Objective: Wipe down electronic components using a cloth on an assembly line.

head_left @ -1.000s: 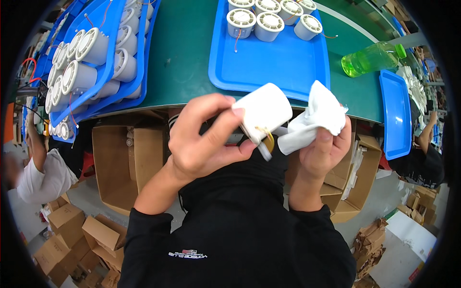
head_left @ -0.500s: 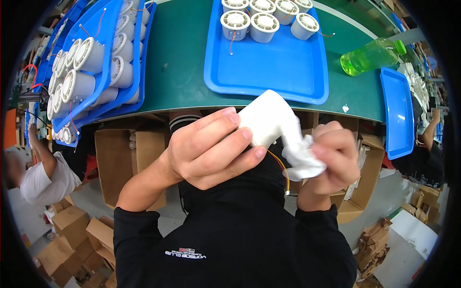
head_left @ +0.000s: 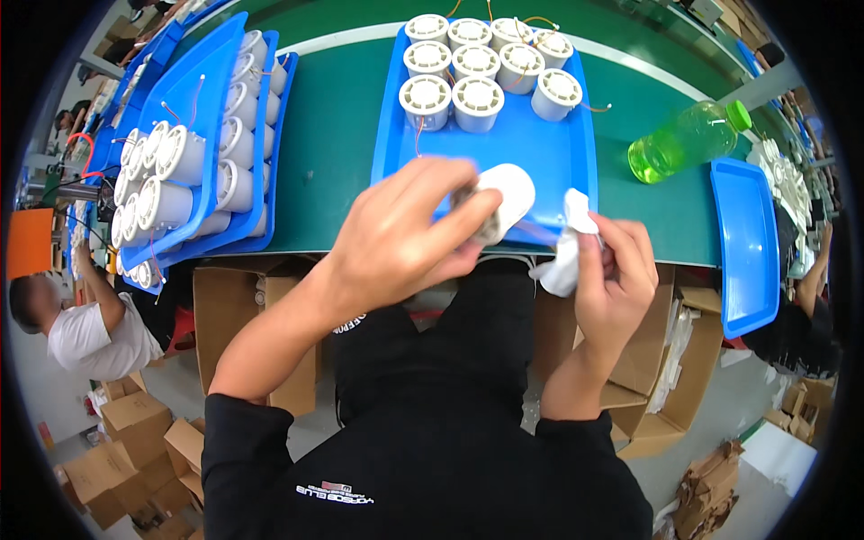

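Note:
My left hand is closed around a white cylindrical housing, held tilted over the near edge of the blue tray. Its smooth pale end points away from my fingers; motion blurs the rest. A crumpled white cloth is pinched between the fingers of my right hand, apart from the housing. In the far part of the tray stand several similar white housings with slotted round tops, some trailing thin wires.
Stacked blue trays full of white housings stand at the left. A green bottle lies at the right, near another blue tray. Cardboard boxes sit below the table edge. A person works at far left.
My hands have drawn apart, and the cloth has come away from the housing. The housing has turned in my left hand. The view has shifted, showing more of the tray.

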### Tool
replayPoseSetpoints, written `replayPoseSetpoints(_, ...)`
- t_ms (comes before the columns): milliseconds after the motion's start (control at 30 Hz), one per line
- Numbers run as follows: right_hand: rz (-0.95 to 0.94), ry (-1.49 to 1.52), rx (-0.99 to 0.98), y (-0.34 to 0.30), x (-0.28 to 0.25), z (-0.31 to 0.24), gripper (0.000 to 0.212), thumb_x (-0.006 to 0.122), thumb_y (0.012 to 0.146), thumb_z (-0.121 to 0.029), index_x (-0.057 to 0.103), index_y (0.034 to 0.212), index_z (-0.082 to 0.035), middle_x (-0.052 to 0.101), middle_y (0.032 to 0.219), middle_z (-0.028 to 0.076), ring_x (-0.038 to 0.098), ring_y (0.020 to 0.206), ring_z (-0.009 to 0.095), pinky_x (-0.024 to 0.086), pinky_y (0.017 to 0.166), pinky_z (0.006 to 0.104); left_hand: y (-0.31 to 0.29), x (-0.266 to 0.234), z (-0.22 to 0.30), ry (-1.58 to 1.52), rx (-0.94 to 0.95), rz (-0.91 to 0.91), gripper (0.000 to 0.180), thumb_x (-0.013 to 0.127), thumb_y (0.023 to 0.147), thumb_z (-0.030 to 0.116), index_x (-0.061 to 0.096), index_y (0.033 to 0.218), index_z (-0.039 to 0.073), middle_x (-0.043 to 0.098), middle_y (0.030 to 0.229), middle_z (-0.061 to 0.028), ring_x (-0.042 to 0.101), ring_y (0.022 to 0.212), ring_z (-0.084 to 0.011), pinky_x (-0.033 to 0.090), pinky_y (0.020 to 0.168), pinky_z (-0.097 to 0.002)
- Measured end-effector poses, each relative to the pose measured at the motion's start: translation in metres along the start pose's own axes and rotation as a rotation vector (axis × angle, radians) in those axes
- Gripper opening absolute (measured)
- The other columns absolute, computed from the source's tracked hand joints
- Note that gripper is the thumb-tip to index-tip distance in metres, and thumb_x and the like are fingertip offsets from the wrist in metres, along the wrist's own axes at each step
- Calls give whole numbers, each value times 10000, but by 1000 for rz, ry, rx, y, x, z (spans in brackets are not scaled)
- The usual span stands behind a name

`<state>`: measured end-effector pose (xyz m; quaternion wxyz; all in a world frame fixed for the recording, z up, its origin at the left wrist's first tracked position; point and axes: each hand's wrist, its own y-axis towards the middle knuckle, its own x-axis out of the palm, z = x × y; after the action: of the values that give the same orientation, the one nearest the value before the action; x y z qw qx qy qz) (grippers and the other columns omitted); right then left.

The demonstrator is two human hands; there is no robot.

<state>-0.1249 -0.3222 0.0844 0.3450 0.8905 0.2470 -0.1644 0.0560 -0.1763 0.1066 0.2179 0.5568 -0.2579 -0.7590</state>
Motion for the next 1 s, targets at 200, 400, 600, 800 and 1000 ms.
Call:
replayPoseSetpoints(200,148,264,79,-15,-35,38,153,612,843,19,651,988,47,566,905,84,532,741,128,425,628,231,90,49,-45,117,-139,-198,435,731,618,162,658,1027,32,598,942,-143,614,873,-297,512,744,-379)
replayPoseSetpoints(400,182,319,160,-24,-73,58,137,609,875,-30,622,987,49,533,944,77,528,807,130,427,674,230,124,66,-72,270,-338,-563,392,711,651,252,729,983,44,619,951,-157,618,923,-303,511,829,-397)
replayPoseSetpoints(600,290,397,6,-25,-93,72,205,597,870,-133,571,980,38,506,1008,131,501,914,210,420,792,311,131,75,-69,293,-262,-329,430,742,670,288,722,1035,63,620,987,-138,608,981,-288,503,852,-390)
replayPoseSetpoints(800,449,527,-89,-12,-148,70,264,500,850,-81,528,1106,-22,499,1051,175,483,924,264,436,826,392,158,104,-83,335,-187,-415,353,764,660,259,737,940,47,648,877,-149,634,893,-296,513,817,-406)
replayPoseSetpoints(1000,328,520,-347,-7,-204,25,303,430,766,-37,548,1044,-28,402,827,94,370,785,214,353,693,366,159,114,-98,380,-132,-309,247,776,653,233,739,845,82,664,863,-152,645,868,-323,530,760,-420)
